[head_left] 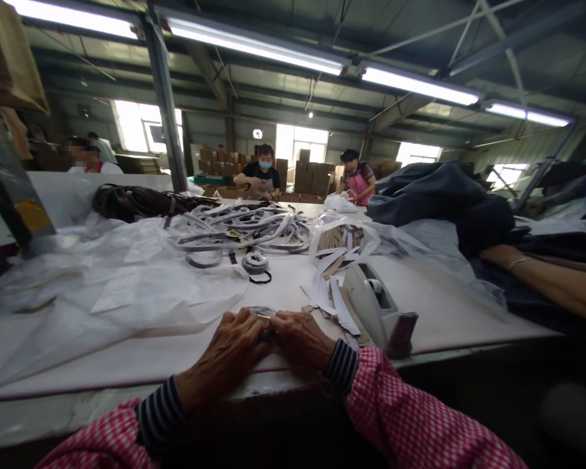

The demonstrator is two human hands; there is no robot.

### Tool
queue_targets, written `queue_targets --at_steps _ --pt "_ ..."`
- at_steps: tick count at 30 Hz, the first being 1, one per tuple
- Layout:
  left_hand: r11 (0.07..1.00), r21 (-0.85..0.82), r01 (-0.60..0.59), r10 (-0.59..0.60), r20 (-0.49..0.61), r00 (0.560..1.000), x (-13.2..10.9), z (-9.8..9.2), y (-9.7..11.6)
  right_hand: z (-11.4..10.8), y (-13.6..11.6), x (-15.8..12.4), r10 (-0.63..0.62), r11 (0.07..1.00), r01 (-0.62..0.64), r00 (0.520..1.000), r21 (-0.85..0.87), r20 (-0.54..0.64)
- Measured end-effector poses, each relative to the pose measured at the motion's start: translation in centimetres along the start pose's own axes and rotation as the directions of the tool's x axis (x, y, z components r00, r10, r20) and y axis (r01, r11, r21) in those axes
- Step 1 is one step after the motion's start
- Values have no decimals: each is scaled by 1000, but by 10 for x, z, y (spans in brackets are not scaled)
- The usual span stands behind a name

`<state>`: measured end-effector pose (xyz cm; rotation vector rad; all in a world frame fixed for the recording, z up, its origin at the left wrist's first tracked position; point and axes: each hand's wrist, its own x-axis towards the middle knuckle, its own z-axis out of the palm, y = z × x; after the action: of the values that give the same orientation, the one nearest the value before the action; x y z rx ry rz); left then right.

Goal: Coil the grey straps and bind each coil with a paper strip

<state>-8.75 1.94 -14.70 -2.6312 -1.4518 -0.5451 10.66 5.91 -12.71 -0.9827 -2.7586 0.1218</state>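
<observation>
My left hand (232, 342) and my right hand (300, 339) lie close together near the white table's (449, 319) front edge, fingers curled around a small grey coil of strap (262, 315). Most of the coil is hidden by my fingers. Beyond my right hand stands a grey tape dispenser (374, 303) on scattered paper strips (344, 312). A roll of grey tape (254, 262) lies farther ahead with a black loop beside it. Behind it spreads a heap of white and grey strapping (239, 228).
Clear plastic sheeting (127, 286) covers the table's left side, and dark fabric (444, 202) is piled at right. Beside it rests another person's bare forearm (547, 277). Several co-workers stand across the table before stacked cardboard cartons (312, 176).
</observation>
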Motion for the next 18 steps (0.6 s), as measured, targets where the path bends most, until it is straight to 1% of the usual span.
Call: queue_targets --at_steps 3,5,6,8,10,12,13,15,17,18 --pt "999 31 -43 44 -31 999 0 5 -3 -6 5 -6 -10 999 10 1000 52 1" --pt "999 3 -51 51 -26 998 0 3 -6 -16 16 -12 2 997 -2 1000 73 -5" --pt "999 -19 -48 47 -22 999 -1 2 -7 -22 24 -16 36 997 -34 999 64 -21" --pt "997 -77 -30 28 -24 999 -3 -3 -9 -32 41 -21 153 988 -154 985 1 -79" --pt "986 -162 27 -34 -39 999 -4 -11 -10 -38 59 -24 271 955 -283 954 -92 -126" --pt "944 -286 163 -176 -19 984 -5 -22 -8 -38 71 -22 346 913 -364 930 -182 -123" --pt "898 -360 253 -261 26 965 -4 -29 -7 -36 75 -20 369 897 -383 924 -222 -104" --pt "744 -511 430 -397 180 900 -4 -43 -5 -32 80 -15 398 872 -398 915 -285 -58" --pt "555 -632 541 -445 324 835 -5 -54 -7 -28 83 -10 411 858 -394 912 -329 -20" --pt "466 -675 572 -458 368 809 -6 -58 -10 -26 84 -9 410 855 -386 912 -345 -5"
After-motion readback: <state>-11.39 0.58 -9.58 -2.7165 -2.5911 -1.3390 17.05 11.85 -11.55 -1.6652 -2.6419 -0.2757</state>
